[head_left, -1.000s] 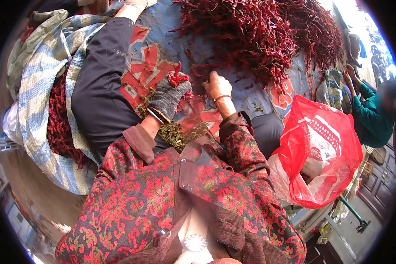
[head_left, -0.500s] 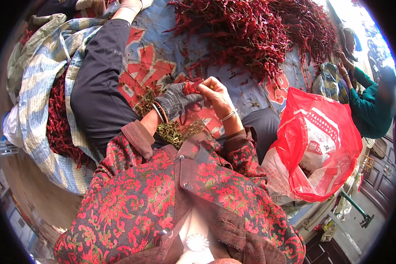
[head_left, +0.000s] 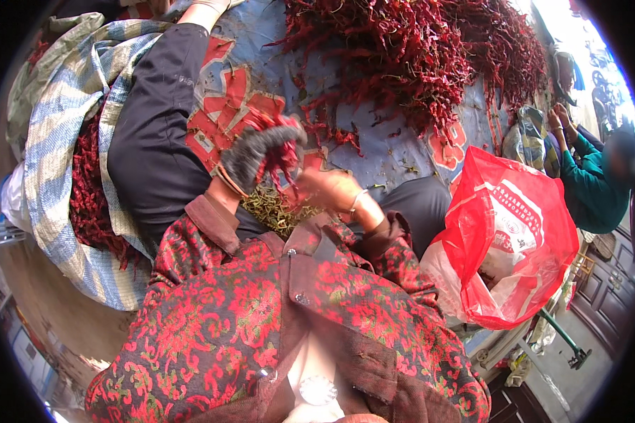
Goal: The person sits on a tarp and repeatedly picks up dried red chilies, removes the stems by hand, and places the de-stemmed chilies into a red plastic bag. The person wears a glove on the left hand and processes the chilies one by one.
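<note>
My left hand (head_left: 247,161), in a dark grey knitted glove, is closed around a small bunch of dried red chili peppers (head_left: 280,166). The chilies stick out above and below the fist, blurred by motion. Close to their right side is my right hand (head_left: 329,189), bare and wearing a bracelet; motion smears its fingers, so I cannot tell whether it holds anything. Under both hands, between my legs, lies a heap of greenish-brown chili stems (head_left: 279,213). A large pile of red chilies (head_left: 381,63) lies ahead on the blue and red printed sheet (head_left: 250,35).
To my right stands a red and white plastic bag (head_left: 515,240), its mouth open. A blue and white checked sack (head_left: 56,190) of chilies (head_left: 92,187) is at my left leg. Another person (head_left: 596,180) in green sits at the far right beside a checked sack (head_left: 529,137).
My left hand has moved a little left and tilted, now showing a bunch of chilies. My right hand has dropped down from the pinch beside it. The other person's hands have shifted.
</note>
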A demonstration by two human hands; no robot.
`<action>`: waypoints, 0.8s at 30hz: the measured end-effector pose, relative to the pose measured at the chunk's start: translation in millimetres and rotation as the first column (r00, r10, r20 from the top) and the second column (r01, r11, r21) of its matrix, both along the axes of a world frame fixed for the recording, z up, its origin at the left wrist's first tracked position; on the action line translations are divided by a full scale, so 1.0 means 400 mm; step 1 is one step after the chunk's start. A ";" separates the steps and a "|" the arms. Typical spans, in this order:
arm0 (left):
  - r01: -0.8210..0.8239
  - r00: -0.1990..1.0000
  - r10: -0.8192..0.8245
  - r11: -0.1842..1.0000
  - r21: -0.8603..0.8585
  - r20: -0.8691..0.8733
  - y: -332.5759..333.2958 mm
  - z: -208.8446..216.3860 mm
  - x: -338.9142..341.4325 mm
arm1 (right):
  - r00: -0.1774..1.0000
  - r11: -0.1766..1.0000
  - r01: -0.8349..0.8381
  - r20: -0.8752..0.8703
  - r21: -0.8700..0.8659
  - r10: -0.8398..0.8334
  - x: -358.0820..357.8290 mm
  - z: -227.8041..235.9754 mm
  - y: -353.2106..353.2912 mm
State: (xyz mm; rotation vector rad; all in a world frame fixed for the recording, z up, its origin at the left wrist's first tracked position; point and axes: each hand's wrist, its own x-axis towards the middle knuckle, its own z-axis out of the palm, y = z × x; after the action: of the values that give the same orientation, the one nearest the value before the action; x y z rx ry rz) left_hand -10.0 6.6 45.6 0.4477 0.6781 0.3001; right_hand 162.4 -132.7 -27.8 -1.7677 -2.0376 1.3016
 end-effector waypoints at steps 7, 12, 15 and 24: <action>-0.199 0.906 0.319 0.902 0.384 -0.279 0.009 -0.076 -0.004 | 0.740 0.758 0.638 0.164 0.137 -0.653 -0.012 -0.010 0.198; -0.142 0.888 0.320 0.874 0.465 -0.330 -0.007 -0.099 0.014 | 0.728 0.722 0.679 0.000 0.134 -0.686 -0.019 -0.061 0.254; -0.027 0.889 0.209 0.913 0.407 -0.408 -0.007 -0.097 0.011 | 0.565 0.650 0.753 -0.409 -0.099 -0.717 0.012 -0.074 0.227; 0.154 0.960 -0.040 0.900 0.407 -0.276 -0.004 -0.092 0.033 | 0.298 0.703 0.584 -0.697 -0.407 -0.651 0.015 0.122 0.158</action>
State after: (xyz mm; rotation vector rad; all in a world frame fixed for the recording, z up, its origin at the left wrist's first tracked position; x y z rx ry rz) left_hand 3.0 5.2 8.8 0.9517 0.8472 0.2964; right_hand 168.4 -69.5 20.9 -1.3038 -0.6527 1.4737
